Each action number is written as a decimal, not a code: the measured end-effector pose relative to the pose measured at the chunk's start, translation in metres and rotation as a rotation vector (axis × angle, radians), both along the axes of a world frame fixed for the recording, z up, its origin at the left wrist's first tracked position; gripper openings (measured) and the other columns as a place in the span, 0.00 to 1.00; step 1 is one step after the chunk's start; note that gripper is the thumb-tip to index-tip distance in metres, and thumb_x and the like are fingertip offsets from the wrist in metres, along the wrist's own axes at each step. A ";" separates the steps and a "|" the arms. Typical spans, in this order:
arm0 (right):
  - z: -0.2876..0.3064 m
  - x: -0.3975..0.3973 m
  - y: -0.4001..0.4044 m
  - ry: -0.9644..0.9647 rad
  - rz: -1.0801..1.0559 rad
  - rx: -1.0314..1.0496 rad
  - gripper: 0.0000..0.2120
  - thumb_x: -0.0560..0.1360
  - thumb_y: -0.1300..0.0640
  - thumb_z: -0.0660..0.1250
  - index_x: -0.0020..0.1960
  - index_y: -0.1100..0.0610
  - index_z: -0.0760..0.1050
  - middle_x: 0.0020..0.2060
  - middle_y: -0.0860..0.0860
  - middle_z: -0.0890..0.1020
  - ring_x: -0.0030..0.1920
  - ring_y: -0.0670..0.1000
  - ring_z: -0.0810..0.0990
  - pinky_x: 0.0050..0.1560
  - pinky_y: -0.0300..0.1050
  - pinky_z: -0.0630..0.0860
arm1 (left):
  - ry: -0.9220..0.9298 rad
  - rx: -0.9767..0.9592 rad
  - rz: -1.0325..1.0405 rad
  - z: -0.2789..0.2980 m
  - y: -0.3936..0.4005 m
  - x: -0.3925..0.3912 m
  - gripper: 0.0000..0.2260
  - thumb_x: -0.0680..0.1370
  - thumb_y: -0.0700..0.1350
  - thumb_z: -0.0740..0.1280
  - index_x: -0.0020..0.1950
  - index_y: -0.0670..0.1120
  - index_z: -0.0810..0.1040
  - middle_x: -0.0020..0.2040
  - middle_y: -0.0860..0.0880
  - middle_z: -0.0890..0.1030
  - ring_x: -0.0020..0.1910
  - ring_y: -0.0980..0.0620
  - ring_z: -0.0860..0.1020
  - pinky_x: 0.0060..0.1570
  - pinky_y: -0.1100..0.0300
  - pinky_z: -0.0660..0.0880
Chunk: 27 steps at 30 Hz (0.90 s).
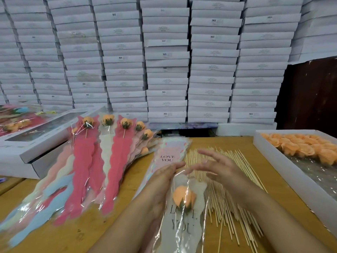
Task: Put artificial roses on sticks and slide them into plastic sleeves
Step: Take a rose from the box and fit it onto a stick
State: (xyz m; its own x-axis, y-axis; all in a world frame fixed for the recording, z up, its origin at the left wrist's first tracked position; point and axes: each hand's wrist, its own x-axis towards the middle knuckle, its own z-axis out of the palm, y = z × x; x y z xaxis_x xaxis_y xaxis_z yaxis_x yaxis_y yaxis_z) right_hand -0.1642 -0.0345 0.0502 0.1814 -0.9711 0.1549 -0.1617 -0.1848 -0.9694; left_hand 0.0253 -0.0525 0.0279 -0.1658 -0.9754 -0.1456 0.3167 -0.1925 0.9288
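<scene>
Left hand [164,181] holding my sleeve [184,221], its rose [183,197] already inside, right hand [217,168] spread loose over the sticks [224,201] beside it, I could crumple the sleeve's flimsy mouth.

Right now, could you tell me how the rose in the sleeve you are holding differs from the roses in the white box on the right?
The sleeved rose sits alone inside a clear plastic sleeve printed LOVE YOU, held by the left hand; the boxed roses lie loose and packed together, unwrapped. The sleeved rose shows its green base, while the boxed roses show mostly petals. Both are the same peach-orange.
</scene>
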 end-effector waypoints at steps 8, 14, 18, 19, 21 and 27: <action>-0.015 0.005 0.008 0.023 0.059 0.302 0.30 0.62 0.39 0.78 0.62 0.44 0.74 0.48 0.46 0.86 0.46 0.44 0.86 0.47 0.40 0.82 | 0.259 -0.064 0.215 0.010 -0.005 0.005 0.14 0.83 0.51 0.61 0.64 0.49 0.79 0.57 0.45 0.85 0.44 0.45 0.86 0.36 0.53 0.83; -0.013 0.015 0.017 0.067 0.310 0.420 0.12 0.71 0.54 0.77 0.54 0.51 0.83 0.49 0.51 0.87 0.50 0.50 0.86 0.54 0.45 0.81 | 0.287 -0.098 0.290 0.010 -0.011 0.010 0.18 0.85 0.55 0.55 0.69 0.50 0.76 0.60 0.44 0.84 0.59 0.41 0.81 0.61 0.44 0.76; -0.017 0.013 0.013 0.052 0.213 0.358 0.04 0.70 0.59 0.77 0.44 0.56 0.86 0.44 0.56 0.87 0.44 0.53 0.86 0.45 0.46 0.81 | 0.322 -0.059 0.158 0.011 -0.007 0.008 0.23 0.81 0.58 0.60 0.70 0.46 0.75 0.63 0.44 0.82 0.58 0.44 0.82 0.57 0.46 0.79; -0.017 0.011 0.011 0.019 0.165 0.342 0.04 0.70 0.60 0.77 0.45 0.57 0.85 0.45 0.58 0.87 0.44 0.56 0.86 0.45 0.47 0.82 | 0.281 -0.029 0.113 0.010 -0.005 0.008 0.25 0.79 0.60 0.63 0.69 0.44 0.74 0.62 0.43 0.82 0.54 0.45 0.83 0.52 0.49 0.81; -0.018 0.006 0.006 -0.089 0.051 0.310 0.06 0.71 0.61 0.75 0.48 0.61 0.84 0.46 0.61 0.86 0.44 0.60 0.86 0.46 0.50 0.82 | 0.137 0.013 0.045 0.006 0.001 0.007 0.26 0.77 0.58 0.68 0.68 0.43 0.75 0.62 0.42 0.82 0.54 0.44 0.83 0.55 0.47 0.80; -0.018 -0.005 -0.008 -0.408 -0.278 0.210 0.09 0.74 0.61 0.72 0.54 0.62 0.81 0.45 0.60 0.87 0.45 0.62 0.86 0.50 0.57 0.81 | -0.202 -0.006 -0.415 -0.002 0.018 -0.007 0.12 0.78 0.47 0.73 0.58 0.43 0.83 0.48 0.48 0.85 0.44 0.51 0.82 0.40 0.59 0.83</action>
